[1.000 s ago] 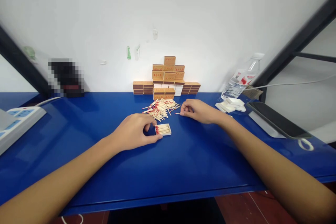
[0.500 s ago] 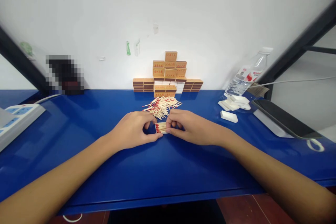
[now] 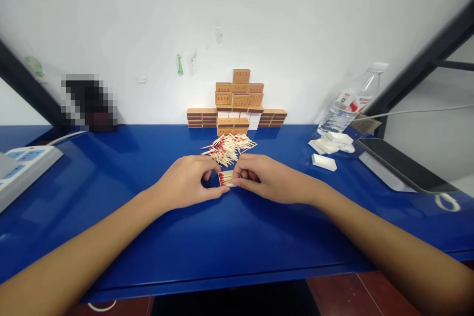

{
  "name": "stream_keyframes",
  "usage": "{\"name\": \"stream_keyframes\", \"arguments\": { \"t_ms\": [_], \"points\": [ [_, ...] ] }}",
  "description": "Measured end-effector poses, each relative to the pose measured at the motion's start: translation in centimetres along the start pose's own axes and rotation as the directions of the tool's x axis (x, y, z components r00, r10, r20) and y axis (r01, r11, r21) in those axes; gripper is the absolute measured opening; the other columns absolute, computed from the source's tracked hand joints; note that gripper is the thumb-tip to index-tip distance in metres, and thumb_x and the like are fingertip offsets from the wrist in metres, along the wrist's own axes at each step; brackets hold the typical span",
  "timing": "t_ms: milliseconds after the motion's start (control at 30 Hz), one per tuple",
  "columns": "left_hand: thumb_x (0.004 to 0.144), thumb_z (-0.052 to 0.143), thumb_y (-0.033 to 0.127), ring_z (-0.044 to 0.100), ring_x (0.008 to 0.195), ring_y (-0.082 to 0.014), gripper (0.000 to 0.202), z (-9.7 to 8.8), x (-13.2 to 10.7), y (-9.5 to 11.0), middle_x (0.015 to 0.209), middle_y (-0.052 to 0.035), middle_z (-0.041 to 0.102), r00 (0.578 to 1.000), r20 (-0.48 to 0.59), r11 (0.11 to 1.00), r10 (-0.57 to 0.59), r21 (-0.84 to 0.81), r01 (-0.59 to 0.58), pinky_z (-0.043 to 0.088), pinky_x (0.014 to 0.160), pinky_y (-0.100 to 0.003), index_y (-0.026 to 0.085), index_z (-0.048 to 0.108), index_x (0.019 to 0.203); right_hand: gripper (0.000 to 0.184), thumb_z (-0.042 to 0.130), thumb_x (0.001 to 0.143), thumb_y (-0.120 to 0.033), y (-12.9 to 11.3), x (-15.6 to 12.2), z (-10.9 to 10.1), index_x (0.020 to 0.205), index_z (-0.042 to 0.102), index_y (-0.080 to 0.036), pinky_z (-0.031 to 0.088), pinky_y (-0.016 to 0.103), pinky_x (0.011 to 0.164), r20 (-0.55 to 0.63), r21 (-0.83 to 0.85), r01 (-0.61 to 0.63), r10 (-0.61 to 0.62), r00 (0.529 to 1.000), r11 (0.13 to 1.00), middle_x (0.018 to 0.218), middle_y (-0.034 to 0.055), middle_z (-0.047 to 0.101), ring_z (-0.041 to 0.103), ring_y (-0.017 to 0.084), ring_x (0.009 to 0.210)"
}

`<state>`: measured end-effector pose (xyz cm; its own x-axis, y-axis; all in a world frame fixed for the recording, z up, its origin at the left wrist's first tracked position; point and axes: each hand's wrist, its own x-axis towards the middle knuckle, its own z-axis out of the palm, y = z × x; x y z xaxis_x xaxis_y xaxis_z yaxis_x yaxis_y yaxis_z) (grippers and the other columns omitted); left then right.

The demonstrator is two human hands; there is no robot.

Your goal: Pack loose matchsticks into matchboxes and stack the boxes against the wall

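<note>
A small white matchbox tray [image 3: 221,183] lies on the blue table, with red-headed matches [image 3: 226,177] side by side in it. My left hand [image 3: 190,181] grips the tray's left end, its thumb along the near side and its fingers at the far side. Over the right end, my right hand [image 3: 264,177] is closed, thumb and fingertips pressed onto the tray and matches; exactly what they pinch is hidden. Just beyond both hands spreads a pile of loose matches [image 3: 231,147].
Stacked matchboxes [image 3: 241,101] stand against the wall behind the pile. To the right are white empty-looking trays [image 3: 324,162], a tilted water bottle [image 3: 346,103] and a phone [image 3: 405,163] on a white block. A power strip [image 3: 31,168] lies at left.
The view has shifted slightly. Both hands stay at the tray, and my right fingertips sit a touch farther left over the matches.
</note>
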<state>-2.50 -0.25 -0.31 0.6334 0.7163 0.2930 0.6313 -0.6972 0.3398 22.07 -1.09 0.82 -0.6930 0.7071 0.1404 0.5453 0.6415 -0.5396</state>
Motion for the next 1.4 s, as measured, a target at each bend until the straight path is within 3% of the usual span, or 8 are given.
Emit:
{"name": "stream_keyframes", "arguments": {
  "t_ms": [567,767,967,1233,1300,1400],
  "points": [
    [0.085,0.075,0.050,0.050,0.060,-0.0138,0.031,-0.2,0.0,0.1,0.065,0.0027,0.056,0.999,0.032,1.000,-0.022,-0.012,0.022,0.032,0.056,-0.028,0.019,0.071,0.085,0.011,0.066,0.098,-0.028,0.6,0.2,-0.3,0.091,0.069,-0.019,0.040,0.027,0.066,-0.008,0.019,0.018,-0.018,1.000,1.000,0.081,-0.0005,0.060,0.051,0.014,0.072],
    [0.086,0.074,0.050,0.050,0.059,-0.0136,0.031,-0.1,0.0,-0.1,0.064,0.0025,0.056,1.000,0.022,1.000,0.007,0.002,-0.007,0.031,0.056,-0.028,0.018,0.071,0.085,0.009,0.068,0.095,-0.024,0.6,0.0,-1.3,0.094,0.075,-0.019,0.042,0.027,0.067,0.006,0.004,0.033,-0.033,0.999,0.999,0.084,0.0009,0.058,0.052,0.013,0.073],
    [0.087,0.073,0.051,0.048,0.058,-0.0137,0.033,0.0,0.0,-0.3,0.064,0.0030,0.055,0.999,0.036,1.000,-0.007,0.016,0.007,0.031,0.056,-0.029,0.018,0.071,0.085,0.011,0.070,0.092,-0.018,0.7,-0.1,-2.0,0.097,0.080,-0.020,0.043,0.027,0.069,0.038,0.027,0.122,-0.123,0.992,0.992,0.082,0.0008,0.058,0.053,0.013,0.072],
    [0.087,0.073,0.049,0.047,0.058,-0.0132,0.032,0.0,0.0,-0.4,0.064,0.0030,0.055,0.999,0.038,1.000,0.008,0.010,-0.009,0.029,0.055,-0.028,0.018,0.068,0.083,0.013,0.067,0.091,-0.018,0.2,-0.2,-1.9,0.095,0.080,-0.019,0.041,0.027,0.067,0.029,0.004,0.108,-0.108,0.994,0.994,0.082,0.0012,0.059,0.052,0.012,0.070],
    [0.087,0.073,0.049,0.047,0.058,-0.0133,0.032,-0.1,0.0,-0.3,0.064,0.0033,0.054,0.999,0.044,1.000,0.005,0.015,-0.006,0.029,0.056,-0.028,0.018,0.070,0.085,0.013,0.066,0.093,-0.023,0.9,0.0,-1.8,0.093,0.079,-0.019,0.041,0.027,0.066,-0.012,0.012,0.090,-0.090,0.996,0.996,0.079,0.0009,0.060,0.052,0.013,0.069],
    [0.086,0.074,0.050,0.048,0.059,-0.0131,0.032,-0.1,0.0,0.0,0.064,0.0036,0.054,0.998,0.057,1.000,-0.003,0.008,0.002,0.031,0.056,-0.029,0.018,0.071,0.086,0.016,0.065,0.094,-0.029,3.0,0.7,-1.6,0.089,0.076,-0.019,0.038,0.028,0.062,-0.224,-0.015,-0.043,0.039,0.974,0.999,0.074,0.0002,0.060,0.050,0.013,0.065]
  ]
}}
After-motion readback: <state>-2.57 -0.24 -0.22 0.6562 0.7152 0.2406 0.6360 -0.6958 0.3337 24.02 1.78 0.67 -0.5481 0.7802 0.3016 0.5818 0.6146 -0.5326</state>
